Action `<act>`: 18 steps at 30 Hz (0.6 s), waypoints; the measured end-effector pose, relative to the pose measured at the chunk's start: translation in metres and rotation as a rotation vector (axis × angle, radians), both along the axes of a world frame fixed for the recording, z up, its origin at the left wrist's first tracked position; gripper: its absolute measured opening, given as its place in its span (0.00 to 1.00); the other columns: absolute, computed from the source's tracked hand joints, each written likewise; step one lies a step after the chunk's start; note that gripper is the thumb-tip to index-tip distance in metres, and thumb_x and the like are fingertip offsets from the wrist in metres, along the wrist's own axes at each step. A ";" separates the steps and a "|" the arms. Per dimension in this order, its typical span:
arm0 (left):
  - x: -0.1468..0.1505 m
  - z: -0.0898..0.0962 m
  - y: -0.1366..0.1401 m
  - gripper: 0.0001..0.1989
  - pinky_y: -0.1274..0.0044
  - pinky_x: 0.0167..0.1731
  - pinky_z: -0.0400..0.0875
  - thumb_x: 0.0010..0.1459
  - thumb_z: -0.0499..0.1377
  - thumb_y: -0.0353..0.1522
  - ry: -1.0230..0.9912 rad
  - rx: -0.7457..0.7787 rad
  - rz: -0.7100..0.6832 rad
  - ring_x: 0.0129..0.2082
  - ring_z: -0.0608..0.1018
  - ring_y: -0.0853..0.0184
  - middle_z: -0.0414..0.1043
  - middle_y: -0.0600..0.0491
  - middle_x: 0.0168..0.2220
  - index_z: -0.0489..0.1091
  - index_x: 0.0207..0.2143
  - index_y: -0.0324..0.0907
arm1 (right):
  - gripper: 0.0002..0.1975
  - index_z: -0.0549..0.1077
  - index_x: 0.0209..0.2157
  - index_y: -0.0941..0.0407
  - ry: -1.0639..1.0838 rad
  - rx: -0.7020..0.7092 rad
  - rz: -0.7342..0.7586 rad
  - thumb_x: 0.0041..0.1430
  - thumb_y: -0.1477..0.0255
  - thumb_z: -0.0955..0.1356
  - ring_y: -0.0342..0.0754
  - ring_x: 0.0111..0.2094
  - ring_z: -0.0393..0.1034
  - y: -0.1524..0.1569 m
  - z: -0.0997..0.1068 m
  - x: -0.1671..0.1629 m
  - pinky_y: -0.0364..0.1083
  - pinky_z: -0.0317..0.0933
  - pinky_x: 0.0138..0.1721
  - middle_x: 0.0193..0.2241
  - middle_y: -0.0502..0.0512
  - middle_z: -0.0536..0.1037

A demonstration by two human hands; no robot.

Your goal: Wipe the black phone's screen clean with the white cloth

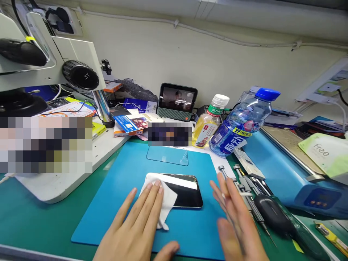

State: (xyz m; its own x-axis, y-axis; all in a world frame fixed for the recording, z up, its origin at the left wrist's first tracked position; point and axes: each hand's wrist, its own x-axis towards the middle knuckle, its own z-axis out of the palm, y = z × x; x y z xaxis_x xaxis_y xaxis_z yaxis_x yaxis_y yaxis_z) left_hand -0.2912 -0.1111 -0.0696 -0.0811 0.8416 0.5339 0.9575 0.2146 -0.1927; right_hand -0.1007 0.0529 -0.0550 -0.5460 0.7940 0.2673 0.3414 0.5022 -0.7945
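Note:
A phone (187,197) with a dark, glossy screen lies on the blue mat (108,210), crossed by a bright reflection. Over its left end is a white wipe (169,197), one corner hanging down onto the mat. My left hand (136,224) lies flat on the wipe, fingers stretched out and fingertips pressing it against the screen. To the right of the phone, my right hand (235,214) is raised with its fingers extended, touching neither phone nor wipe; I see nothing in it. Behind the phone, a clear screen protector (167,156) with a dark border lies on the mat.
Screwdrivers (252,203) and a black-and-green tool (274,214) lie at the right, beside a blue machine (296,181). Two drink bottles (239,123) stand behind. On the left are a microscope arm (76,61) and its white base (59,185). A small display (178,101) stands at the wall.

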 end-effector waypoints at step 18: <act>-0.004 0.004 -0.006 0.45 0.65 0.69 0.56 0.74 0.49 0.56 -0.001 -0.060 0.019 0.71 0.68 0.52 0.62 0.33 0.71 0.59 0.71 0.23 | 0.33 0.47 0.77 0.32 -0.172 0.041 -0.014 0.76 0.54 0.62 0.61 0.66 0.71 0.006 0.005 -0.019 0.61 0.73 0.60 0.75 0.50 0.60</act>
